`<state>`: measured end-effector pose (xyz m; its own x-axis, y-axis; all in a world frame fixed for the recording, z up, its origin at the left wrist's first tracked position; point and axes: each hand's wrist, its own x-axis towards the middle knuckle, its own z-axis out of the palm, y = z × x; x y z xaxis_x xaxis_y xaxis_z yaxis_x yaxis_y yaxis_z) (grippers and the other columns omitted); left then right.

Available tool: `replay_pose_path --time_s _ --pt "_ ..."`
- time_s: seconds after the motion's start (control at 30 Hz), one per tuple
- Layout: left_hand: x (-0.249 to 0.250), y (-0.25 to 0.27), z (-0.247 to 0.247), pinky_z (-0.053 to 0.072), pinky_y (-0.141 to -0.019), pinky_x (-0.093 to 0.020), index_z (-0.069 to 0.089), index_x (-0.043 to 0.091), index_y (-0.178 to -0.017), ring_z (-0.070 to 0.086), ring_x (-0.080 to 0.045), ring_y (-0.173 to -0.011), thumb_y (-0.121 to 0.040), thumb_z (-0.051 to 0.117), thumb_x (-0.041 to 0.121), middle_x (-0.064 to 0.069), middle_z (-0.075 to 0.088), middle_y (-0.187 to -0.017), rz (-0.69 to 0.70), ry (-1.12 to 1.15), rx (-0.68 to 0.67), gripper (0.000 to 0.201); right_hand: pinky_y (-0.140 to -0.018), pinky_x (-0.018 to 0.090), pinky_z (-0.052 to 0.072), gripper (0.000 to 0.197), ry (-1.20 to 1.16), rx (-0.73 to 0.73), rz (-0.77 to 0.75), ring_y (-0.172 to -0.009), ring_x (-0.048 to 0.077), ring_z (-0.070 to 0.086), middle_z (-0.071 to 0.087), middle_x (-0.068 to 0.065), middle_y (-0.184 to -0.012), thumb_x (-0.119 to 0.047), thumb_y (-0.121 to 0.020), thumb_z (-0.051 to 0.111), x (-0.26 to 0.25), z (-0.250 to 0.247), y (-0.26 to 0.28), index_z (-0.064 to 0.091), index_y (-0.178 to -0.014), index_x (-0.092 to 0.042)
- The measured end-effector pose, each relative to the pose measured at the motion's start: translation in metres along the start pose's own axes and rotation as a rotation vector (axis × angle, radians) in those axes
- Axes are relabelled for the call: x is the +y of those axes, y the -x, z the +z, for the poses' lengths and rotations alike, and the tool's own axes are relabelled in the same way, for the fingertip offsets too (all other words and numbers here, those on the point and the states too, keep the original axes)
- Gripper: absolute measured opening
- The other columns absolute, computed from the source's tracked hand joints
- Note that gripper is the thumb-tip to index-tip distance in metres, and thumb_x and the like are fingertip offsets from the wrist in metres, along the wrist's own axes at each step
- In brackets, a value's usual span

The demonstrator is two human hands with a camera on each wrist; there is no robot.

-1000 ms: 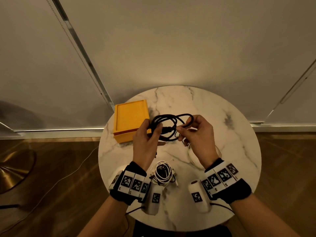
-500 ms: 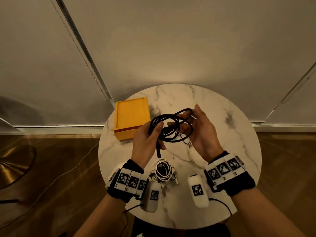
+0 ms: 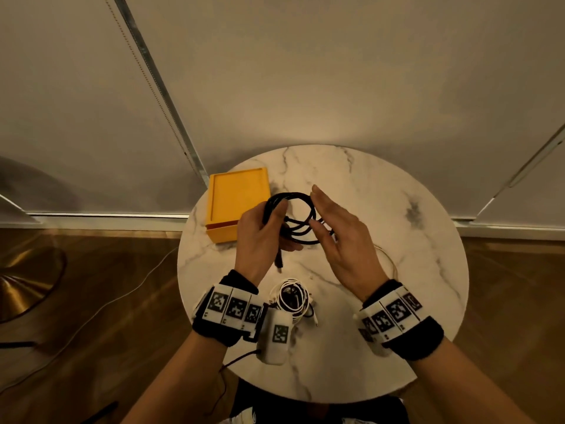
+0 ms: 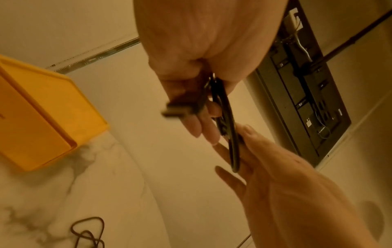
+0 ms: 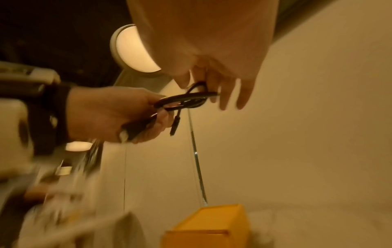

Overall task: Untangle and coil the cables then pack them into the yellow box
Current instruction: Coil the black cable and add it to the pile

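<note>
The left hand [image 3: 260, 237] grasps the coiled black cable [image 3: 293, 218] above the counter [image 3: 382, 240], just right of the yellow box [image 3: 237, 206]; the right hand [image 3: 342, 240], fingers straight, touches the coil.

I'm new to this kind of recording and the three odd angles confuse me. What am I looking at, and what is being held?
No machine here: a person works with bare hands, wearing wristbands that carry cameras. The wide picture comes from a head camera looking down; the other two look along each wrist. On the round marble table sit a yellow box and a coiled white cable. The left hand grips a coiled black cable, one plug hanging below. The right hand has straight fingers against the loops.
</note>
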<state>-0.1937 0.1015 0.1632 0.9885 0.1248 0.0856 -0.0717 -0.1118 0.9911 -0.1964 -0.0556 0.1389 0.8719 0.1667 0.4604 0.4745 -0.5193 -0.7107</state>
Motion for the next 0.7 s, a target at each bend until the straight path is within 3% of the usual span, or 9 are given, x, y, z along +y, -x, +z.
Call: replay_pose_path --time_s 0.07,0.13,0.2,0.3,0.37,0.43,0.57,0.7 --pt "0.001 -0.002 -0.002 0.055 -0.046 -0.034 0.063 0.019 -0.088 0.068 -0.029 -0.060 -0.100 0.050 0.023 0.000 0.064 -0.066 0.025 0.014 -0.007 0.018 -0.104 0.032 0.046 0.042 -0.466 0.030 0.201 -0.119 0.010 0.059 0.059 -0.002 -0.134 -0.025 -0.094 0.056 -0.008 -0.008 0.000 0.052 -0.136 -0.020" --pt "0.001 -0.003 -0.003 0.057 -0.054 -0.032 0.065 0.016 -0.093 0.068 -0.022 -0.071 -0.100 0.047 0.021 0.000 0.067 -0.075 0.021 0.086 -0.043 0.020 -0.084 0.031 0.054 0.045 -0.796 0.024 0.332 -0.093 0.019 0.069 0.068 0.002 -0.121 -0.026 -0.086 0.064 -0.011 -0.015 -0.005 0.058 -0.129 -0.018" --pt "0.003 -0.006 -0.004 0.057 -0.065 -0.034 0.067 0.012 -0.098 0.066 -0.024 -0.081 -0.101 0.046 0.021 -0.009 0.069 -0.087 -0.011 0.205 -0.109 0.023 -0.073 0.029 0.051 0.053 -0.996 -0.072 0.377 -0.090 0.023 0.065 0.068 0.008 -0.118 -0.034 -0.078 0.075 -0.009 -0.018 -0.009 0.061 -0.125 -0.014" --pt "0.006 -0.006 -0.003 0.053 -0.049 -0.031 0.064 0.003 -0.103 0.061 -0.028 -0.067 -0.100 0.047 0.023 -0.021 0.061 -0.089 -0.094 0.277 -0.198 0.027 -0.076 0.031 0.049 0.056 -1.272 -0.221 0.452 -0.093 0.023 0.065 0.070 0.011 -0.107 -0.038 -0.069 0.082 -0.006 -0.017 -0.011 0.066 -0.117 -0.012" --pt "0.005 -0.006 0.000 0.047 -0.042 -0.028 0.059 -0.008 -0.105 0.055 -0.023 -0.049 -0.099 0.048 0.026 -0.017 0.060 -0.077 -0.109 0.227 -0.181 0.036 -0.077 0.031 0.053 0.049 -1.364 -0.250 0.465 -0.088 0.017 0.068 0.073 0.007 -0.097 -0.038 -0.065 0.085 -0.006 -0.015 -0.011 0.073 -0.105 -0.012" --pt "0.002 -0.005 0.003 0.043 -0.040 -0.028 0.058 -0.009 -0.105 0.050 -0.022 -0.041 -0.099 0.050 0.028 -0.015 0.057 -0.070 -0.083 0.165 -0.159 0.038 -0.073 0.029 0.056 0.048 -1.410 -0.243 0.519 -0.079 0.014 0.069 0.073 0.007 -0.088 -0.038 -0.059 0.088 -0.007 -0.012 -0.008 0.075 -0.096 -0.009" --pt "-0.001 -0.001 0.007 0.045 -0.040 -0.032 0.066 0.014 -0.092 0.053 -0.023 -0.042 -0.099 0.052 0.029 -0.003 0.057 -0.057 0.002 -0.043 -0.084 0.022 -0.066 0.021 0.047 0.041 -1.296 -0.179 0.574 -0.068 0.010 0.058 0.065 0.003 -0.077 -0.040 -0.063 0.084 -0.009 -0.011 -0.006 0.075 -0.091 -0.011" --pt "-0.005 -0.003 0.008 0.040 -0.052 -0.035 0.064 0.017 -0.078 0.049 -0.011 -0.054 -0.094 0.054 0.028 0.004 0.056 -0.058 0.169 -0.201 0.024 0.022 -0.068 0.025 0.050 0.024 -1.137 -0.062 0.541 -0.082 0.013 0.062 0.070 0.001 -0.088 -0.023 -0.077 0.066 -0.015 -0.009 -0.006 0.070 -0.097 -0.011"
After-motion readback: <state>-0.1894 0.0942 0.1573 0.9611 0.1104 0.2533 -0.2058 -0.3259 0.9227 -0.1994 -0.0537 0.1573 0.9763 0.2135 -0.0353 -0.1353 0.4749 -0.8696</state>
